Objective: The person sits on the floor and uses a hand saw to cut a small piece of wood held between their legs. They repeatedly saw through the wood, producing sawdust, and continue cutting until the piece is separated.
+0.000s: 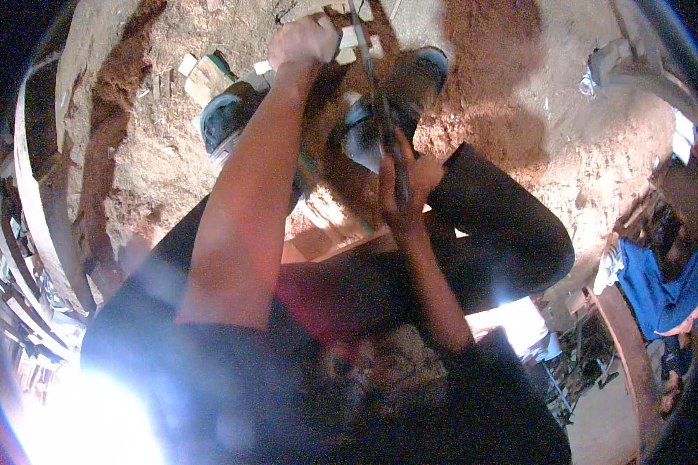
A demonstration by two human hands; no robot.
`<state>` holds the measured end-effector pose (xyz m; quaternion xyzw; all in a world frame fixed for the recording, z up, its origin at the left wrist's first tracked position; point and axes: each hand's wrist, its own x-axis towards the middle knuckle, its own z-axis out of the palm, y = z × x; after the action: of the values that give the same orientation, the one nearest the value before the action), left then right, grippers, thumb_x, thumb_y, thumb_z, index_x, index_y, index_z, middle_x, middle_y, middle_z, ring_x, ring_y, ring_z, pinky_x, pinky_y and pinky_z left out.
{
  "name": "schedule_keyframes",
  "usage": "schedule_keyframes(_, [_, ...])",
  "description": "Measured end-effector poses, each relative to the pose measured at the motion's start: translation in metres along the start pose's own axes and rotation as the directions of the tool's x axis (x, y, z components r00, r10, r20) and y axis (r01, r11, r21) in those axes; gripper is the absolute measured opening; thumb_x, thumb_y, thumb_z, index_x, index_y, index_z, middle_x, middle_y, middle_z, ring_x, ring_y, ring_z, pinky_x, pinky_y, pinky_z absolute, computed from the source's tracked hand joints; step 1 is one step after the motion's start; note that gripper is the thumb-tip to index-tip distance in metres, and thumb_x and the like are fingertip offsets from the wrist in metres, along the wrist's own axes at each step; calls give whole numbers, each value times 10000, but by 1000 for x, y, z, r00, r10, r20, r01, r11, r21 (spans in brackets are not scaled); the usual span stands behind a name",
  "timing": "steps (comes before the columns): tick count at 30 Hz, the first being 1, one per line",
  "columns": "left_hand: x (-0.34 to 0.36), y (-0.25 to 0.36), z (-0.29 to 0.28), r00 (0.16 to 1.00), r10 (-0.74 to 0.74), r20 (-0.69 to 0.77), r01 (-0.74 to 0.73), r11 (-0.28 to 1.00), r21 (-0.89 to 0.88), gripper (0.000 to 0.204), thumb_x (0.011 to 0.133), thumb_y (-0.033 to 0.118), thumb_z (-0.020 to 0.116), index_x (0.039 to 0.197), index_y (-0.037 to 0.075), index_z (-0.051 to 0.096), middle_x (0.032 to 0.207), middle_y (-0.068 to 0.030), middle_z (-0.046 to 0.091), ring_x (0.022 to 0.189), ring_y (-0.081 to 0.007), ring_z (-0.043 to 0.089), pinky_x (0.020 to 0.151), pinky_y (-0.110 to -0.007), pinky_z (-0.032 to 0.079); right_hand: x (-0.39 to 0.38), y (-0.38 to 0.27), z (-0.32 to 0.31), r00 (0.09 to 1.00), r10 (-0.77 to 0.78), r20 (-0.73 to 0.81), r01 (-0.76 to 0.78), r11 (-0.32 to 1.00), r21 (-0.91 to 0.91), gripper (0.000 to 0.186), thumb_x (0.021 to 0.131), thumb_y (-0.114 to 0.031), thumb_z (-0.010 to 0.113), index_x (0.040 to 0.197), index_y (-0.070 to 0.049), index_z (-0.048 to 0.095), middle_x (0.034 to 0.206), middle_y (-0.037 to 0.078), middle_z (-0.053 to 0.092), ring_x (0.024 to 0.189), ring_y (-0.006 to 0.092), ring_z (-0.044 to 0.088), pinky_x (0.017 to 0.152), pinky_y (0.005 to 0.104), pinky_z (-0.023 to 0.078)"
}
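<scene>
My left hand [302, 40] is closed at the upper middle, beside small pale wood pieces [349, 37]; what is under its fingers I cannot make out. My right hand [407, 178] is wrapped round the lower end of a long, narrow dark tool [374, 85], which runs upward past the top edge, to the right of my left hand. My two shoes [225, 116] stand apart on the sawdust-covered ground, the right one [361, 132] beneath the tool. My dark-clad legs [512, 225] are bent below my hands, with a pale board [318, 244] between them.
A long curved plank [39, 201] and stacked wood pieces [23, 302] lie at the left. Small offcuts [202, 77] sit near my left shoe. At the right are a blue cloth [647, 291], a long brown board [628, 356] and assorted clutter. Bright glare covers the lower left.
</scene>
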<state>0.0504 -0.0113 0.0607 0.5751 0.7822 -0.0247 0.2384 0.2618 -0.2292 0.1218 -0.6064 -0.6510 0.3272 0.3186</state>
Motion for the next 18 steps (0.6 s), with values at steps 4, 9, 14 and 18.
schedule_keyframes(4, [-3, 10, -9, 991, -105, 84, 112, 991, -71, 646, 981, 474, 356, 1247, 3, 710, 1288, -274, 670, 1211, -420, 655, 1060, -501, 496, 49, -40, -2, 955, 262, 141, -266, 964, 6, 461, 1064, -248, 543, 1480, -53, 515, 1134, 221, 723, 958, 272, 721, 838, 410, 567])
schedule_keyframes(9, [-13, 22, -18, 993, -68, 96, 73, 996, -56, 659, 982, 469, 337, 1246, -8, 707, 1296, -270, 669, 1217, -420, 651, 1060, -501, 496, -2, 0, -21, 998, 51, 42, -44, 988, -147, 458, 1060, -288, 556, 1445, -41, 552, 1082, 212, 720, 899, 286, 714, 818, 406, 566])
schedule_keyframes(14, [-18, 15, -27, 987, -96, 130, 103, 994, -47, 686, 988, 499, 328, 1278, -6, 690, 1312, -266, 662, 1237, -415, 642, 1069, -492, 491, 48, -40, 6, 972, 231, 50, -237, 956, 172, 490, 1064, -330, 548, 1445, -22, 538, 1106, 212, 721, 959, 315, 715, 853, 434, 558])
schedule_keyframes(18, [18, -5, 14, 995, 34, 97, -30, 999, -38, 731, 1001, 557, 303, 1295, 6, 683, 1360, -265, 635, 1275, -409, 619, 1078, -501, 479, 41, -35, 15, 952, 296, 76, -304, 941, 149, 545, 1063, -354, 544, 1495, -30, 473, 1114, 224, 722, 994, 351, 721, 878, 444, 557])
